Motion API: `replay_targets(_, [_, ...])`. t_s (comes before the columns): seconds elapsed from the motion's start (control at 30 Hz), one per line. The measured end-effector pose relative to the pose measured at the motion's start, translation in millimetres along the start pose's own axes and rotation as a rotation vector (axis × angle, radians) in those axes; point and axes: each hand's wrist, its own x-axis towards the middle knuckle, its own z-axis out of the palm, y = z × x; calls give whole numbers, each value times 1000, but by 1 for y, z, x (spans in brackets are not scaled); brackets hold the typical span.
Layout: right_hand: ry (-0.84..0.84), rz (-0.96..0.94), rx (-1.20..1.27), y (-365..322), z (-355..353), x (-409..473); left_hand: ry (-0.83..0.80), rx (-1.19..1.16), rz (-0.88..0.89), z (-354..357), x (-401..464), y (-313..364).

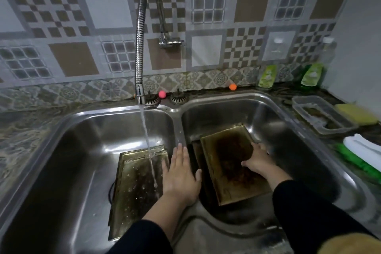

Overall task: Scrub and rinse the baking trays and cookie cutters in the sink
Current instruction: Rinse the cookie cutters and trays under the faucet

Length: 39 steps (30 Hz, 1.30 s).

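A greasy baking tray (136, 187) lies in the left basin of the steel double sink (82, 121), and water from the flexible tap (140, 93) streams onto it. My left hand (181, 175) lies flat with straight fingers over the divider, touching that tray's right edge. A second tray (228, 163), burnt dark in the middle, leans tilted in the right basin over another tray (196, 154) beneath. My right hand (257, 160) grips the tilted tray's right edge, thumb on its face. No cookie cutters are visible.
Two green soap pouches (268, 76) lean against the tiled wall at the back right. A clear plastic container (321, 115), a yellow sponge (356, 113) and a green-and-white brush (362, 150) sit on the right counter. Two drain strainers (178, 98) rest behind the basins.
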Motion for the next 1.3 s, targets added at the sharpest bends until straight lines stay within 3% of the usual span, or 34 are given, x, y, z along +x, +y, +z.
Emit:
replay_targets(0.33, [-46, 36, -208, -9, 38, 39, 45, 1, -12, 7, 11, -3])
replay_targets(0.57, [-133, 100, -214, -20, 47, 39, 34, -9, 5, 8, 11, -6])
replay_targets(0.73, [-131, -38, -286, -44, 35, 13, -21, 24, 29, 4, 13, -7])
replay_targets(1.03, [-115, -501, -401, -141, 30, -83, -124, -32, 177, -44, 12, -53])
replay_targets(1.17, [-155, -604, -336, -177, 55, -119, -278, -293, -34, -44, -4, -106])
replay_targets(1.3, [-349, -447, -163, -180, 114, -127, -343, -211, -214, -14, -13, -154])
